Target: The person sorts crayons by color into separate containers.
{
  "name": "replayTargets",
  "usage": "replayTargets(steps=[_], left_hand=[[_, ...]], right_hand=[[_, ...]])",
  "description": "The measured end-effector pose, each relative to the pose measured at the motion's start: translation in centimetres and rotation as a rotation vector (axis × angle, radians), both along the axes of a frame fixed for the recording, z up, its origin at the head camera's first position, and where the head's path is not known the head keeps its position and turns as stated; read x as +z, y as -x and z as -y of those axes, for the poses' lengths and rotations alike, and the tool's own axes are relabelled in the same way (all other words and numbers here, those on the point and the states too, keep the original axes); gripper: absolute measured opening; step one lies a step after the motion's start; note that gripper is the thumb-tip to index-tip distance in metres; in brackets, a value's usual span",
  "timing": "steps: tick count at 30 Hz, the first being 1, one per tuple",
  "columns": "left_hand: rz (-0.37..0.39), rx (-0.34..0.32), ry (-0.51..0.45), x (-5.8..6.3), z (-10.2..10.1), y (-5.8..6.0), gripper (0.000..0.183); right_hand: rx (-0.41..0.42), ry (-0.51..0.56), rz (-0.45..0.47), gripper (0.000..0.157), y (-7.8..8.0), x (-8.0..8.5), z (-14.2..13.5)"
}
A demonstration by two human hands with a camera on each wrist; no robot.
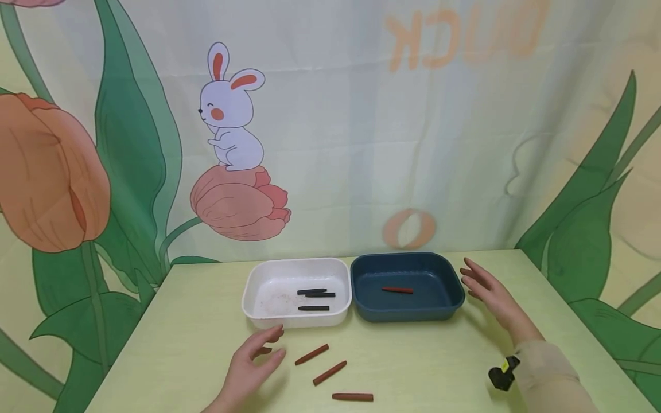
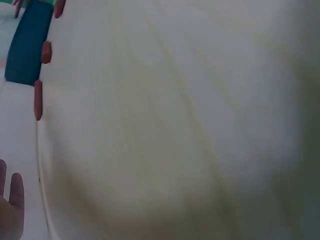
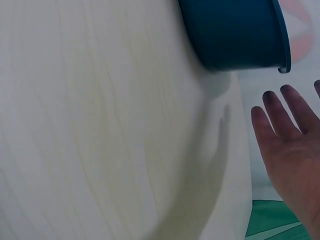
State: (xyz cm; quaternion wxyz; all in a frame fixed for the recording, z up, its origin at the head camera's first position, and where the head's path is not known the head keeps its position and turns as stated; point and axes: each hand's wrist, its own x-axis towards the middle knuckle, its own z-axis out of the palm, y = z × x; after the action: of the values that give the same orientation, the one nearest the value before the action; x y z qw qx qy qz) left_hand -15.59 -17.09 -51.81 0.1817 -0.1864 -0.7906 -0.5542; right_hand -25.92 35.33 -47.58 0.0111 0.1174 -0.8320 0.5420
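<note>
My left hand (image 1: 250, 367) hovers over the table in front of the white tray (image 1: 296, 322), thumb and fingers apart, holding nothing. Just to its right lie three reddish-brown crayons; the nearest crayon (image 1: 312, 354) is tilted, another crayon (image 1: 330, 373) lies below it, and a third crayon (image 1: 353, 397) is closest to me. Inside the white tray are three black crayons (image 1: 313, 308). A single reddish-brown crayon (image 1: 397, 290) rests in the dark blue tray (image 1: 408, 314). Beside that tray's right end is my right hand (image 1: 493, 301), fingers extended and spread in the right wrist view, with nothing in it.
Both trays stand side by side at the back of the pale yellow table (image 1: 196, 332). Behind them hangs a printed curtain (image 1: 335, 143) with a rabbit and tulips. A small black device (image 1: 502, 374) sits at the right wrist, by the sleeve (image 1: 549, 378).
</note>
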Motion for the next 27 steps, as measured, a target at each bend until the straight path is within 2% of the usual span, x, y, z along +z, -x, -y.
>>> replayTargets(steps=[6,9,13,20,27], left_hand=[[-0.043,-0.040,0.108,-0.6,-0.3,0.3,0.044],[-0.039,-0.046,0.144,-0.9,-0.6,0.4,0.045],[0.009,-0.051,0.154,-1.2,-1.1,0.5,0.046],[0.152,-0.066,0.136,-1.5,-2.0,0.6,0.048],[0.160,-0.091,0.139,-1.7,-2.3,1.2,0.050]], right_hand=[[0.068,0.060,0.073,0.066,0.6,-0.6,-0.8],[0.092,0.091,0.115,0.068,0.9,-1.1,-1.0],[0.122,0.133,0.159,0.069,1.0,-1.5,-1.0],[0.129,0.145,0.204,0.070,0.9,-1.9,-1.2],[0.144,0.136,0.208,0.068,1.3,-2.2,-1.3]])
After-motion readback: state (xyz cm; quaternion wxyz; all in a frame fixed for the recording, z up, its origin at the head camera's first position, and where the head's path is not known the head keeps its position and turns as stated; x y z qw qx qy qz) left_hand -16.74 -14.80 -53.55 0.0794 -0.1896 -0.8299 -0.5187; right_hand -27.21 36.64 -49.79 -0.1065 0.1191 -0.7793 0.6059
